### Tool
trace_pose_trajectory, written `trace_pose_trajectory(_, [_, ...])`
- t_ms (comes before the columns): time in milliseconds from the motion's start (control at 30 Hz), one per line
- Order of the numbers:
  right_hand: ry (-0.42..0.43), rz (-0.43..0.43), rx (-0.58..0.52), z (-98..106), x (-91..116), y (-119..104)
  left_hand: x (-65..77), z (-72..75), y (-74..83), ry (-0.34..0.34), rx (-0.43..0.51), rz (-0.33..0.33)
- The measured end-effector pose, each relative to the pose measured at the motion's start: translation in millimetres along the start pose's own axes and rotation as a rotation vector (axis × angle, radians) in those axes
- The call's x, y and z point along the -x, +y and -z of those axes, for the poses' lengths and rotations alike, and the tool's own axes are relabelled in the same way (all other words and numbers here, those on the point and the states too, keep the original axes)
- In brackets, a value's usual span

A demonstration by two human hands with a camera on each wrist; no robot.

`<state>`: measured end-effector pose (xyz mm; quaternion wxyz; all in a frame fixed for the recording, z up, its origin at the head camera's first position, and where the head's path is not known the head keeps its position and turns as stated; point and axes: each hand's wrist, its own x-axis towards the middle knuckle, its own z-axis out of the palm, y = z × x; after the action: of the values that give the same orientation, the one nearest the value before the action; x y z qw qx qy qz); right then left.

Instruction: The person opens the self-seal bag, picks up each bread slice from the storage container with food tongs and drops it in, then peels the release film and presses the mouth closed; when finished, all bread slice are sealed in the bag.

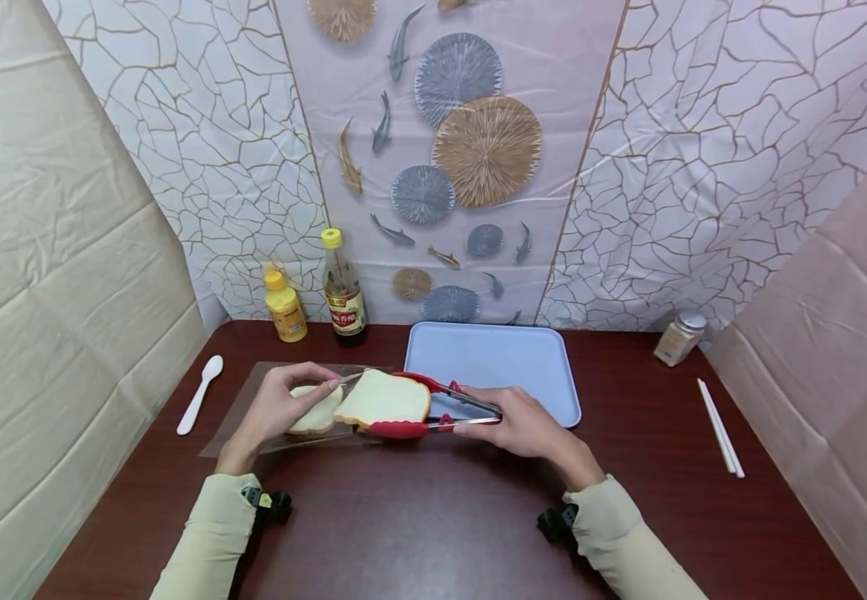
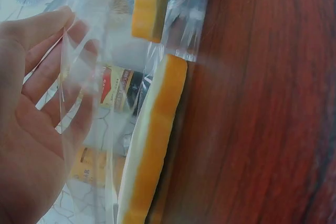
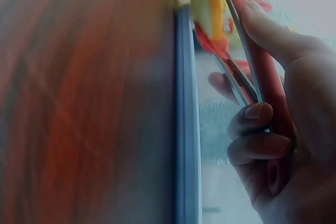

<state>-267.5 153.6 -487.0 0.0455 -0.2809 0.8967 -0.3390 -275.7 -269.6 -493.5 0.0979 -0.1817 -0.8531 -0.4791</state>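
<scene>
Blue tray (image 1: pixel 493 358) by tongs (image 1: pixel 402 429), yellow bottle (image 1: pixel 287 312) beyond bag (image 1: pixel 237 418), shaker (image 1: pixel 679 339) near chopsticks (image 1: pixel 719 427)

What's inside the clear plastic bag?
One bread slice lies in the bag; from the head view, the left hand covers part of it. Whether the raised slice in the tongs is also partly inside, I can't tell.

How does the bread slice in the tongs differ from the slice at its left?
The held slice is gripped by red tongs; the left slice is not. The held slice is raised; the left slice lies lower, at the clear plastic. In the head view, the left hand partly covers the left slice, not the held slice. Both have white faces and orange crusts.
</scene>
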Motion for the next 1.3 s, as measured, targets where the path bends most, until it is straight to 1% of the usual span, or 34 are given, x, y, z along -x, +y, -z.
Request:
trace_pose_trajectory(167, [-0.03, -0.021, -0.04, 6.5, 3.0, 4.7, 0.0, 0.1, 1.8, 0.004, -0.021, 0.019])
trace_pose_trajectory(533, [-0.072, 0.017, -0.084, 14.7, 5.1, 7.3, 1.3, -0.4, -0.3, 0.009, -0.059, 0.005])
trace_pose_trajectory(633, [-0.08, 0.015, -0.098, 15.4, 5.6, 6.7, 1.5, -0.8, -0.5, -0.005, -0.049, 0.007])
trace_pose_trajectory(700, [-0.081, 0.01, -0.099, 15.1, 5.5, 6.5, 1.4, -1.2, -0.8, -0.026, -0.035, 0.006])
trace_pose_trajectory(800, [-0.072, 0.002, -0.086, 13.9, 4.9, 6.1, 0.7, -2.0, -1.4, -0.075, -0.014, 0.008])
trace_pose_trajectory(967, [-0.03, 0.033, -0.026, 9.7, 3.9, 4.7, 0.9, -2.3, -2.2, -0.138, 0.007, 0.034])
trace_pose_trajectory(1033, [-0.014, 0.054, 0.008, 7.5, 3.7, 3.9, 1.0, -2.4, -1.8, -0.146, 0.009, 0.041])
trace_pose_trajectory(1167, [0.006, 0.103, 0.077, 1.8, 2.9, 0.5, 0.9, -2.3, -0.5, -0.146, 0.021, 0.027])
trace_pose_trajectory(1300, [0.021, 0.137, 0.107, -4.6, 0.3, -4.0, 0.8, -1.0, 1.3, -0.133, 0.018, 0.025])
